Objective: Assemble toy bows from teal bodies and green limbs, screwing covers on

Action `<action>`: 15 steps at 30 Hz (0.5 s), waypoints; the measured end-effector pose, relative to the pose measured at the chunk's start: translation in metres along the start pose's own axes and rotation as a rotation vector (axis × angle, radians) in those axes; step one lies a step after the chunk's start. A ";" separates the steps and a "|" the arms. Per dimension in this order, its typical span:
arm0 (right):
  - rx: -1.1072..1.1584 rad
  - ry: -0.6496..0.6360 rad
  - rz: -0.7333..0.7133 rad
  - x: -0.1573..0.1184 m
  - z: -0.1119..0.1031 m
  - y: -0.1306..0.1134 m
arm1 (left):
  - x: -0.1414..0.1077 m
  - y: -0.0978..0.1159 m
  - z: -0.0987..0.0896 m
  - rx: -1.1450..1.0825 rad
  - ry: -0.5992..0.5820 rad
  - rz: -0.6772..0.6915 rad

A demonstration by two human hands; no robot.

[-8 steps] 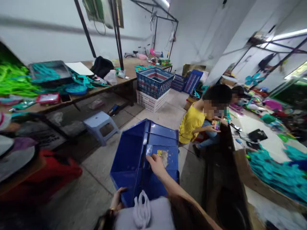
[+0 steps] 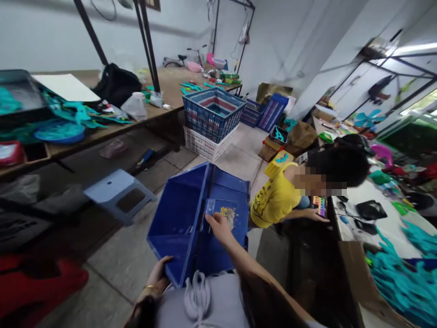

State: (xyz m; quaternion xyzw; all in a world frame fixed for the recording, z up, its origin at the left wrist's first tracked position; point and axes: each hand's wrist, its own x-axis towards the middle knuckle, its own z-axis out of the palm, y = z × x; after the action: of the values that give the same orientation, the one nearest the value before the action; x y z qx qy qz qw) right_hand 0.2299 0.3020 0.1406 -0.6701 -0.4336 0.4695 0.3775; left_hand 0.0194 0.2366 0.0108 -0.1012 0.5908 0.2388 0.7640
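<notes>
Blue plastic bin (image 2: 226,182) directly ahead of torso, mouth facing left, rim running away from body. Left hand (image 2: 159,276) part-curled at near corner; right hand (image 2: 220,226), fingers bent, against outer side. Firmness of either grip unclear.

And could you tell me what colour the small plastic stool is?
The plastic stool is light blue, seen in the head view.

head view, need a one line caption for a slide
Left hand and right hand on a blue plastic bin, light-blue stool nearby
</notes>
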 end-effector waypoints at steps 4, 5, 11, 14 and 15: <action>0.044 0.157 0.046 0.116 -0.009 -0.024 | 0.045 0.115 0.075 0.005 -0.046 -0.027; 0.057 0.202 0.057 0.141 -0.015 -0.033 | 0.054 0.142 0.095 0.021 -0.058 -0.044; 0.151 0.456 0.123 0.246 -0.064 -0.086 | 0.097 0.269 0.227 0.179 -0.117 -0.156; 0.202 0.571 0.153 0.291 -0.091 -0.092 | 0.133 0.317 0.298 0.271 -0.165 -0.185; 0.218 0.600 0.164 0.309 -0.102 -0.091 | 0.147 0.330 0.323 0.295 -0.183 -0.191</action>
State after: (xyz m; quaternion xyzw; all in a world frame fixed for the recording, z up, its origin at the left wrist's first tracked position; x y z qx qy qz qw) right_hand 0.3630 0.6118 0.1588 -0.7669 -0.1949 0.3235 0.5188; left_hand 0.1634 0.6993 0.0039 -0.0215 0.5352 0.0842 0.8403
